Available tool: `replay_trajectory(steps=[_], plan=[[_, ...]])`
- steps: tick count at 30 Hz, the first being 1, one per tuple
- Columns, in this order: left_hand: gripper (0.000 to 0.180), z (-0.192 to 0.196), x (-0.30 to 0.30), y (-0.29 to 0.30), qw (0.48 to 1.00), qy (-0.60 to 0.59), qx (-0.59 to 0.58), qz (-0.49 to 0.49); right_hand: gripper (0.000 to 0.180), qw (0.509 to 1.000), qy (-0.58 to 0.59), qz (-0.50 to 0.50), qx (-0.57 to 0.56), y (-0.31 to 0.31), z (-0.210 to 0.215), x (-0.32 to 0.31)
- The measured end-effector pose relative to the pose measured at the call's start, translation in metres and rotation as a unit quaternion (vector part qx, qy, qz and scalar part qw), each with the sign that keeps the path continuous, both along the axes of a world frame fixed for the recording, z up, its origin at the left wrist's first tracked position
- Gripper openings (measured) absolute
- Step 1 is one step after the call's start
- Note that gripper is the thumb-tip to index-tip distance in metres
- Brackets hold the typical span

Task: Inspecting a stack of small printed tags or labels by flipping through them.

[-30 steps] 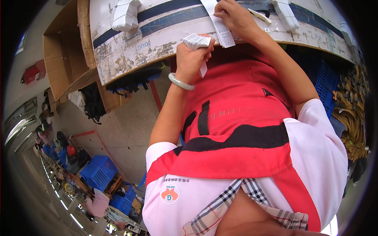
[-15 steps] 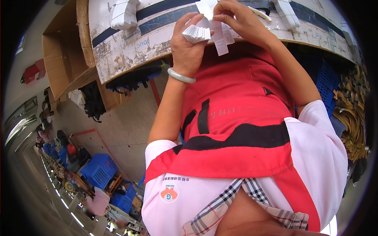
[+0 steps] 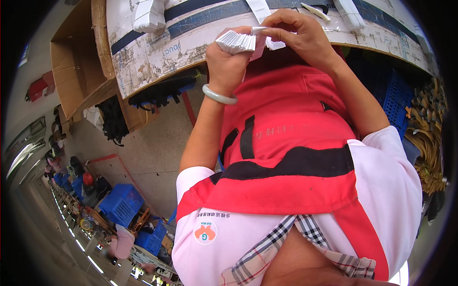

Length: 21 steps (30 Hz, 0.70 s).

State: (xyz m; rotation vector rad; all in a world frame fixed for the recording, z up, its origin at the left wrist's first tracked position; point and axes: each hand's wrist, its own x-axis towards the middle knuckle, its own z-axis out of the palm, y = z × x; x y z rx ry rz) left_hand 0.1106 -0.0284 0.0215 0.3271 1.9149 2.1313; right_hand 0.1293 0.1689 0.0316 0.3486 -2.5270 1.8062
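Observation:
My left hand (image 3: 223, 67) is wrapped around a thick stack of folded white paper labels (image 3: 236, 43), their edges fanned toward me. Between the thumb and fingers of my right hand (image 3: 301, 34) is one folded white label (image 3: 259, 30), held edge-on beside the stack. A printed white strip (image 3: 259, 9) lies on the table just beyond both hands. Below the right fingers shows a piece of white paper (image 3: 275, 45), partly hidden.
The worn, taped white tabletop (image 3: 143, 62) carries bundles of white labels (image 3: 150, 16) at left and more labels (image 3: 349, 14) at right. A slim white tool (image 3: 316, 12) lies near those. An open cardboard box (image 3: 78, 57) stands left, a blue crate (image 3: 397, 97) right.
The label strip that hung over the table edge between my hands is now folded in my right fingers. My right hand has come slightly down and nearer me.

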Motion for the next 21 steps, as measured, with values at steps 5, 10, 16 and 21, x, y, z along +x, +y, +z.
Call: replay_trajectory(steps=[5,10,16,21], plan=[[0.025,-0.008,-0.003,-0.006,0.995,0.096,-0.027,0.006,0.016,0.999,-0.027,0.014,-0.027,-0.003,0.005,0.002],[0.016,-0.011,-0.001,-0.006,0.997,0.063,0.033,-0.009,0.015,0.996,-0.068,0.014,-0.054,-0.006,0.008,0.004],[0.015,-0.015,-0.001,-0.005,0.989,-0.108,0.08,-0.055,0.013,0.976,-0.173,0.056,-0.116,0.002,0.012,0.002],[0.037,-0.017,0.001,-0.007,0.949,-0.24,0.188,-0.078,0.013,0.975,-0.166,0.088,-0.119,-0.012,0.023,0.006]])
